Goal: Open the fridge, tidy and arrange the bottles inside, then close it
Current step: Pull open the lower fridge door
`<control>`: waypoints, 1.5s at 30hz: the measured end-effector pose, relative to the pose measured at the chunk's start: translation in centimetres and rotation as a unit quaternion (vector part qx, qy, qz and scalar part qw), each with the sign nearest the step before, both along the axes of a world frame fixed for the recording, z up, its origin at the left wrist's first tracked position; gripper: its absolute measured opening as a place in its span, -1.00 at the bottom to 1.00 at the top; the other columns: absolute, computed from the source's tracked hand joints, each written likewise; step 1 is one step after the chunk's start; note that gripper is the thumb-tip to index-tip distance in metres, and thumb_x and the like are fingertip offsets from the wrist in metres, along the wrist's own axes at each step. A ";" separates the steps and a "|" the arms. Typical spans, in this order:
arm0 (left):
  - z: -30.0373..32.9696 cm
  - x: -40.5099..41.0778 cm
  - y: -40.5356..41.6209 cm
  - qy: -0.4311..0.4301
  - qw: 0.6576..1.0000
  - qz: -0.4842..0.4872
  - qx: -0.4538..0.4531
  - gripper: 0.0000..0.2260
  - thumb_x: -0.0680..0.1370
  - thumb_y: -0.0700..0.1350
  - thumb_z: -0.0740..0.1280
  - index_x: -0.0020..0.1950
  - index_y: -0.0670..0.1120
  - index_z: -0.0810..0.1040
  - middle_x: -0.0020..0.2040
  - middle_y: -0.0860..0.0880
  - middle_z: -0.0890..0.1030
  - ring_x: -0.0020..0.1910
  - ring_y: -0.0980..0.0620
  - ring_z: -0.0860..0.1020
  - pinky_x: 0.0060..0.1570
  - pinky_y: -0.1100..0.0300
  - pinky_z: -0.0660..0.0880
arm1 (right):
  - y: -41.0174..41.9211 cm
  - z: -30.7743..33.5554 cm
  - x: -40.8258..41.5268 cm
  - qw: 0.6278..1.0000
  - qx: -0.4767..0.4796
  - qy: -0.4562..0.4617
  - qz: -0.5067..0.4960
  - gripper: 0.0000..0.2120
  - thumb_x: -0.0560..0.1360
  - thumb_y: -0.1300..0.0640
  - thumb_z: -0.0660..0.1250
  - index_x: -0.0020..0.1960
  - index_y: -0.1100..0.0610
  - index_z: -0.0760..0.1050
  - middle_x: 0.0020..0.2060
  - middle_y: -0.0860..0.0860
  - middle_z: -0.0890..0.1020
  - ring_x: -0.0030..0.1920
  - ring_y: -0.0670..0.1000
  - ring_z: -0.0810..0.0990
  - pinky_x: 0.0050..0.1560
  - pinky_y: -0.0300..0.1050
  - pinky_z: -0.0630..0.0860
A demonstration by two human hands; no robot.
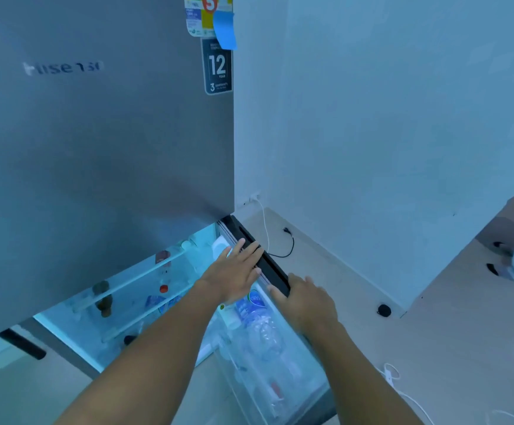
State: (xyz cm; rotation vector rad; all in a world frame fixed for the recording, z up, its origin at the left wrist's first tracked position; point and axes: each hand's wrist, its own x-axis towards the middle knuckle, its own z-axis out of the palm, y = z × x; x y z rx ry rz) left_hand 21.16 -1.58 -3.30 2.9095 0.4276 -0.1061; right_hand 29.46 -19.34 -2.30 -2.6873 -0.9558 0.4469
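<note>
both hands lay on the open door's [272, 348] dark top edge: left hand [234, 271] flat, fingers spread; right hand [303, 302] curled over it.

Both hands, left [234, 271] & right [303, 299], on open fridge door [268, 265] top edge

The lower fridge door [268, 348] stands open, its top edge under the left hand [234, 273] and right hand [303, 302]; its door shelf is crowded with a water bottle [255, 317]; inside, the glass shelves [133, 279] carry bottles toward their left ends; the closed upper door [102, 142] blocks everything above; cables [280, 243] cross the floor by the wall.
</note>
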 end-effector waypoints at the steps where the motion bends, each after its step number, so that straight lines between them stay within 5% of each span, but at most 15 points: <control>1: 0.1 0.5 0.0 -0.002 1.000 0.006 0.015 -0.49 0.68 0.12 -0.11 0.61 0.03 -0.10 0.61 0.11 -0.11 0.58 -0.01 -0.20 0.54 -0.06 -0.13 | -0.1 -0.2 0.8 1.000 -0.002 -0.013 0.001 -0.37 0.55 -0.38 -0.01 0.34 0.06 0.40 0.28 0.03 0.53 0.44 0.15 0.33 0.37 0.12 0.32; 3: 0.6 1.6 0.2 -0.016 0.999 0.008 0.042 -0.47 0.67 0.17 -0.12 0.60 0.04 -0.08 0.62 0.11 -0.08 0.58 -0.01 -0.19 0.54 -0.07 -0.14 | -0.2 -0.6 2.4 0.999 -0.014 -0.052 -0.003 -0.29 0.55 -0.40 -0.09 0.40 0.09 0.35 0.35 0.04 0.50 0.51 0.14 0.24 0.43 0.16 0.24; 7: 0.2 3.4 -0.6 -0.031 0.998 -0.004 0.052 -0.44 0.65 0.20 -0.08 0.60 0.03 -0.10 0.62 0.06 -0.05 0.59 -0.03 -0.16 0.54 -0.08 -0.13 | -1.2 -1.3 5.1 0.990 -0.056 -0.124 -0.039 -0.22 0.52 -0.44 -0.19 0.30 0.11 0.43 0.22 0.07 0.59 0.36 0.16 0.41 0.34 0.19 0.32; 13: -0.8 6.0 0.4 -0.056 0.997 -0.009 0.054 -0.42 0.64 0.19 0.00 0.60 0.00 -0.04 0.61 0.01 0.04 0.59 -0.08 -0.10 0.54 -0.05 -0.03 | -3.0 -1.7 7.5 0.974 -0.047 -0.208 -0.075 -0.42 0.59 -0.25 -0.16 0.08 0.09 0.49 -0.05 0.06 0.64 -0.03 0.17 0.57 0.08 0.11 0.42; 22: -1.6 8.8 0.2 -0.064 0.995 0.000 0.073 -0.34 0.62 0.09 0.15 0.60 -0.05 -0.13 0.62 -0.01 -0.02 0.58 -0.12 -0.12 0.54 -0.03 -0.01 | -1.7 -2.7 12.7 0.969 -0.040 -0.230 -0.082 -0.58 0.64 -0.15 0.00 0.11 0.12 0.49 0.01 0.09 0.61 0.02 0.18 0.52 0.14 0.10 0.35; 31: -0.5 9.7 0.5 -0.011 0.998 0.023 0.061 -0.30 0.60 0.03 0.17 0.60 0.00 -0.21 0.62 0.06 -0.15 0.59 -0.04 -0.19 0.52 -0.18 -0.16 | -0.7 -1.7 16.3 0.982 -0.014 -0.175 -0.064 -0.54 0.62 -0.20 0.00 0.29 0.03 0.47 0.23 0.05 0.57 0.25 0.17 0.47 0.34 0.09 0.20; 45: -0.4 10.9 0.8 -0.001 0.999 0.031 0.022 -0.26 0.60 0.09 0.20 0.60 -0.02 -0.21 0.62 0.03 -0.16 0.58 -0.06 -0.21 0.50 -0.16 -0.20 | 0.0 -1.4 16.1 0.984 -0.007 -0.157 -0.080 -0.45 0.58 -0.32 -0.03 0.26 0.02 0.47 0.20 0.04 0.56 0.22 0.17 0.46 0.37 0.12 0.17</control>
